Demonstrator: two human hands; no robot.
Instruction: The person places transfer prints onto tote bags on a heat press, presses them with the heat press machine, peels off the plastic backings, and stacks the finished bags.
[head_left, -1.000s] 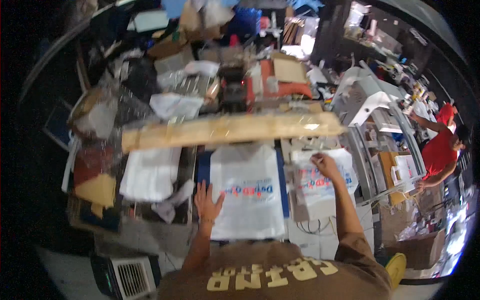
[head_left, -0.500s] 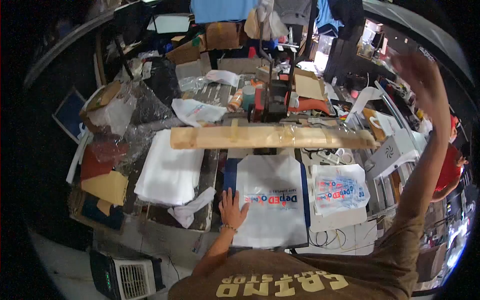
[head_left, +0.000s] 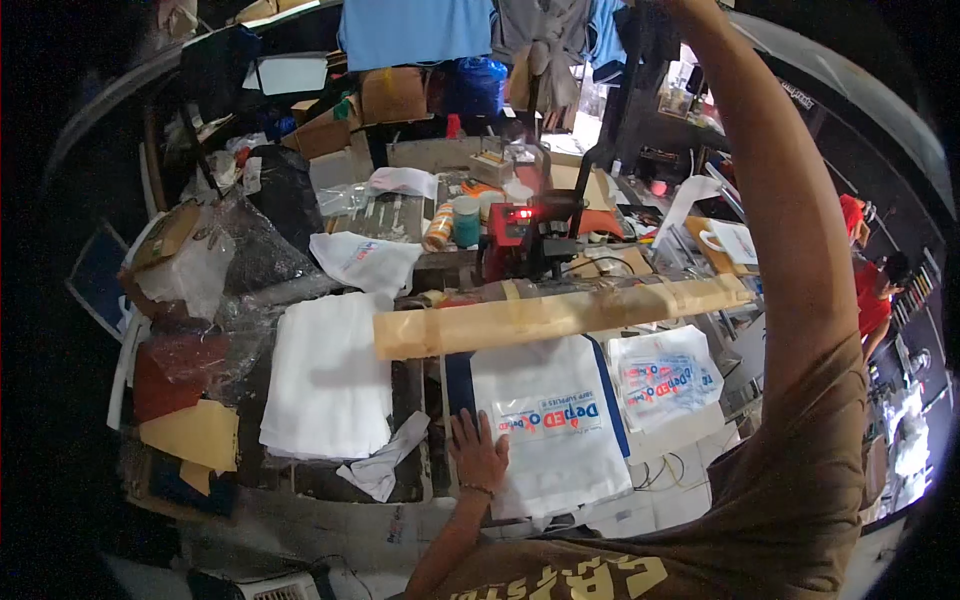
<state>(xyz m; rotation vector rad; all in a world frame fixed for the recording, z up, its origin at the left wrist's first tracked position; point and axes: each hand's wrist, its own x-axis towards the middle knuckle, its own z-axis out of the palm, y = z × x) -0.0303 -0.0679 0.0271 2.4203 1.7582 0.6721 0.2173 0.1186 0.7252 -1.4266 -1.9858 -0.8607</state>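
Observation:
My left hand (head_left: 478,455) lies flat with fingers spread on the lower left part of a white printed bag (head_left: 540,440). Blue and red lettering runs across the bag, and blue strips show along both its sides. A long tan, tape-wrapped bar (head_left: 560,315) crosses over the bag's far end and hides it. My right arm (head_left: 780,180) stretches up past the top edge of the view, so the hand itself is out of sight. Behind the bar stands a red and black press (head_left: 525,235) with a lit red display.
To the left lie a stack of white sheets (head_left: 330,390) and a crumpled white cloth (head_left: 388,460). Another printed white piece (head_left: 662,375) rests on the right. Plastic wrap (head_left: 235,270) and boxes crowd the far left. A person in red (head_left: 872,300) is at the far right.
My right hand has risen out of the top of the view. The bar now looks tilted and covers more of the bag's far end. My left hand stays flat on the bag while the view shifts.

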